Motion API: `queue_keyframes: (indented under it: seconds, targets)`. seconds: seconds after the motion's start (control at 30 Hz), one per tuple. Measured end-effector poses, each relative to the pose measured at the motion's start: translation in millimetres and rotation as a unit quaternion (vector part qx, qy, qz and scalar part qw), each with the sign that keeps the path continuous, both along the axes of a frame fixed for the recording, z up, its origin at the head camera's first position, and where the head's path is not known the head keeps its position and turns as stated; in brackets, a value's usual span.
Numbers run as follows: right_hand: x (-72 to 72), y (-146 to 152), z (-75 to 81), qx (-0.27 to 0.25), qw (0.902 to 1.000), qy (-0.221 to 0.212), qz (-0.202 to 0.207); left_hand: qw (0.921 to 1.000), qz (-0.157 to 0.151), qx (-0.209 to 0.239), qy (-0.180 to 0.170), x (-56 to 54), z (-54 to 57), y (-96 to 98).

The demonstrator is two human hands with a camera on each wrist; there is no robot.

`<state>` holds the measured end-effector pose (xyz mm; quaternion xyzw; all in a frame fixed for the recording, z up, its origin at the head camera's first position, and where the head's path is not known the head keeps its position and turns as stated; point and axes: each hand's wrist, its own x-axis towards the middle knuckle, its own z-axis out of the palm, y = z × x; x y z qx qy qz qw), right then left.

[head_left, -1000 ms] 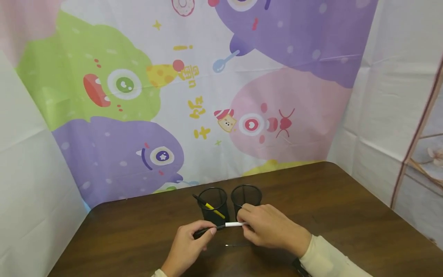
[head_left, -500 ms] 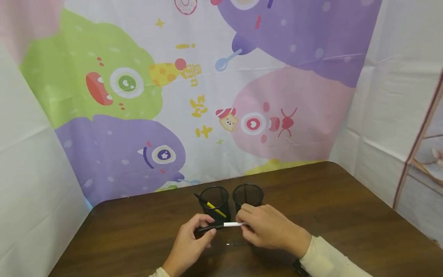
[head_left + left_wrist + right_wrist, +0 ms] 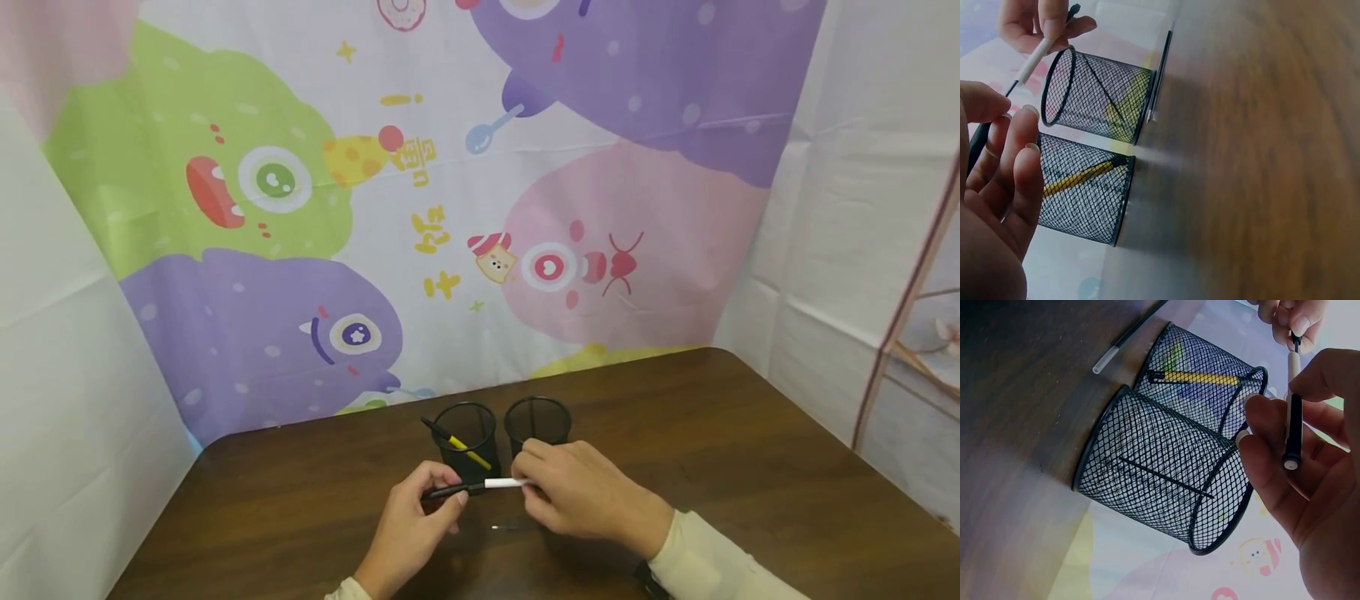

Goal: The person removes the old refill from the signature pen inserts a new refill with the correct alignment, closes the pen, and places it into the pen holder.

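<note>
My left hand (image 3: 412, 521) pinches a dark pen part (image 3: 447, 492) between thumb and fingers. Facing it, my right hand (image 3: 581, 492) grips a white pen barrel (image 3: 504, 483), whose black end (image 3: 1293, 440) points back toward the palm in the right wrist view. A thin dark rod (image 3: 1012, 88) bridges the two parts in the left wrist view. On the table just below the hands lies a slim pen refill (image 3: 504, 527); the right wrist view shows its clear tube end (image 3: 1105, 360).
Two black mesh pen cups stand behind the hands. The left cup (image 3: 447, 457) holds a yellow-and-black pen (image 3: 467, 450); the right cup (image 3: 537, 421) is partly covered by my right hand. A cartoon-printed cloth (image 3: 450, 333) hangs along the back edge of the brown table (image 3: 300, 492).
The left fingers have shifted slightly on the dark pen part, and more of it shows up close to the white barrel. The right hand keeps its grip; the head view has moved a little.
</note>
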<state>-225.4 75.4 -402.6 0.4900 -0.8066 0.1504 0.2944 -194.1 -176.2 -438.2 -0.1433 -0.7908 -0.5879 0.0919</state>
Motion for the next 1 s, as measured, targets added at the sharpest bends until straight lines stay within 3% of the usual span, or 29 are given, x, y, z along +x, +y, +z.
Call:
queue_keyframes:
  seconds: [0.37, 0.67, 1.0]
  targets:
    - [1.6, -1.2, -2.7, -0.010, 0.9998, 0.004, 0.019, 0.9991, -0.027, 0.018, 0.028, 3.9, -1.0, 2.7]
    - [0.8, -3.4, -0.8, -0.006, 0.9994, 0.020, 0.028, 0.9995, -0.029, 0.007, 0.012, 3.8, 2.1, 2.7]
    - [0.4, -3.3, -2.0, -0.001, 0.9992, 0.023, 0.033, 0.9984, -0.052, 0.003, 0.020, 1.4, -0.3, 3.2]
